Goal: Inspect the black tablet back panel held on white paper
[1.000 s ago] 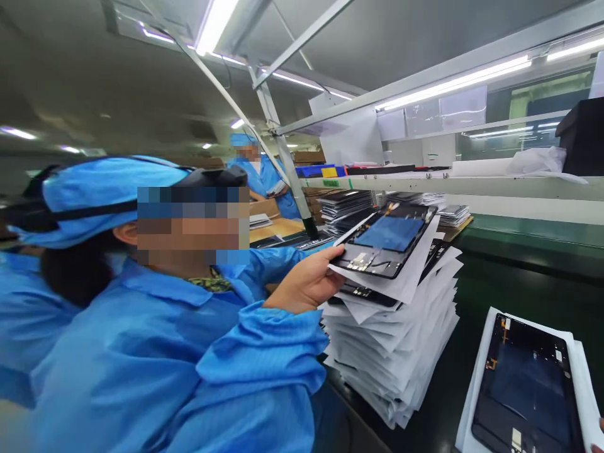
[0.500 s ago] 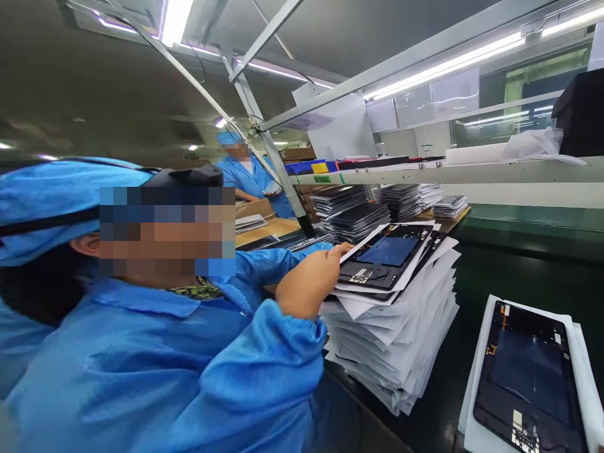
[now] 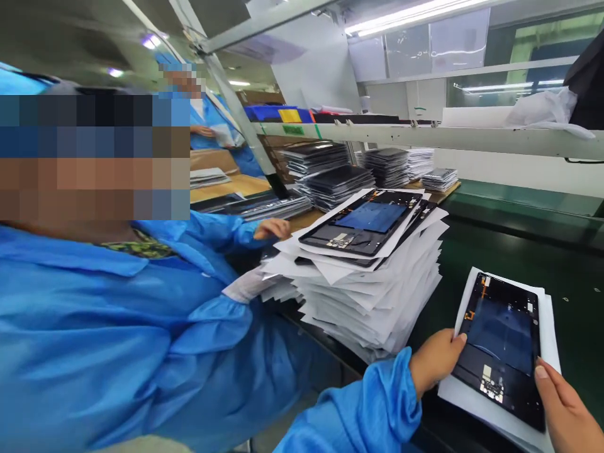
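Both hands close on one dark tablet shell (image 3: 504,343) lying on white paper sheets (image 3: 547,327) on the green worktop (image 3: 519,251): the left hand (image 3: 436,368) pinches its near-left edge, thumb on top and fingers under, while the right hand (image 3: 564,409) meets the near-right corner with its thumb on the rim — whether the other fingers curl beneath cannot be told, as the frame cuts them off. The shell lies inner face up, a blue panel and small gold contacts showing; it appears to rest flat or barely raised, so the handling looks to be at its start, with nothing yet fitted or removed as far as the view shows. Just beyond the left grip, and left of it, stands a tall stack of paper-interleaved shells (image 3: 368,289), its top shell (image 3: 365,220) also face up. A co-worker (image 3: 117,340) in a blue smock sits on the far side of that stack, one hand (image 3: 272,228) near its rear edge. Further stacks (image 3: 325,173) stand under an overhead shelf (image 3: 425,135). The tall stack crowds the left grip's side; the worktop on the right grip's side is open.
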The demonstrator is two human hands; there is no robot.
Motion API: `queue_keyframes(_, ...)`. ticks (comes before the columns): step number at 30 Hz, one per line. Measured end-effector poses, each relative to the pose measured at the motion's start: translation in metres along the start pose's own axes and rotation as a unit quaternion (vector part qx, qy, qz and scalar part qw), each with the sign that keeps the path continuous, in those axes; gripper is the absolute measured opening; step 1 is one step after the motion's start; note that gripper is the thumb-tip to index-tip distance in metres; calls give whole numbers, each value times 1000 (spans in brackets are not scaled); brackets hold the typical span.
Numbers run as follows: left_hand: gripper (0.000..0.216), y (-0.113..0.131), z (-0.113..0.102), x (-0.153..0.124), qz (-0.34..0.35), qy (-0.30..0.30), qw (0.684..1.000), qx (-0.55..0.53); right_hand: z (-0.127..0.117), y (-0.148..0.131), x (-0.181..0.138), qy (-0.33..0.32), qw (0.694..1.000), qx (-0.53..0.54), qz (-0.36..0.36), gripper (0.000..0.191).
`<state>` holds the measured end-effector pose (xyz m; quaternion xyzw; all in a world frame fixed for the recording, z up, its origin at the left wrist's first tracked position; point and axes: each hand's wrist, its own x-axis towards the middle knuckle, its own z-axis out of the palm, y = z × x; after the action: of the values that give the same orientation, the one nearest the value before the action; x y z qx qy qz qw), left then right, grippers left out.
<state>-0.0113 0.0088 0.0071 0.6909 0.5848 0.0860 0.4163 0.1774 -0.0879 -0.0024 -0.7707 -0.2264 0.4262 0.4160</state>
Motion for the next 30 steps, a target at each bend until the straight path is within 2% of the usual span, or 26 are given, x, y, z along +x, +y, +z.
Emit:
queue_keyframes(3,40,-2,11,12,-13,23,999,18,4,-4,3,-10,990,144,6,55)
queue_keyframes(5,39,4,5,9,-11,44,998,32,5,-9,6,-28,970,242,17,60)
queue_keyframes(8,35,18,-12,-1,-25,52,998,13,4,-18,10,-40,953,298,46,64)
queue_keyframes(12,33,29,-24,-14,-81,-44,989,-119,5,-20,13,-107,937,323,83,64)
queue_keyframes(15,27,26,-22,-15,-147,-101,951,-253,6,-15,12,-142,924,338,112,64)
queue_keyframes(18,26,22,-18,-5,-188,-105,907,-361,5,-8,10,-142,925,333,113,64)
queue_keyframes(21,31,24,-9,10,-182,-70,911,-364,6,-4,6,-146,930,323,97,63)
queue_keyframes(25,32,32,7,25,-190,52,943,-269,11,-3,-1,-125,941,307,68,69)
queue_keyframes(30,33,33,11,26,-97,151,964,-196,6,-4,-9,-145,953,266,3,70)
